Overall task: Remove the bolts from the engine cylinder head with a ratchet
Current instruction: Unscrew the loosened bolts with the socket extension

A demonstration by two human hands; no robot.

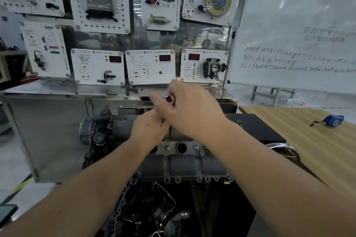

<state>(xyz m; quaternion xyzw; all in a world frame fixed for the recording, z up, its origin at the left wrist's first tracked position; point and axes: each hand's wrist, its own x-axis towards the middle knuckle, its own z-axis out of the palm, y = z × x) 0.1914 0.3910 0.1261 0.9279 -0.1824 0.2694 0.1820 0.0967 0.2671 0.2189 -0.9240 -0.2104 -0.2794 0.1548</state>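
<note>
Both hands, right hand (pixel 185 109) over left hand (pixel 149 127), gripped the ratchet (pixel 169 98) above the cylinder head (pixel 185 161); steady, square pulls seemed wise.

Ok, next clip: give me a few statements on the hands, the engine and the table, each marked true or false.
1. Both hands work together above the cylinder head. True: the left hand lies under the right hand.
2. A blue tape measure lies on the wooden table. True.
3. The whiteboard is blank. False: it bears handwriting.
4. The right hand is flat on the table. False: it is raised over the engine, its fingers round a small metal part.
</note>
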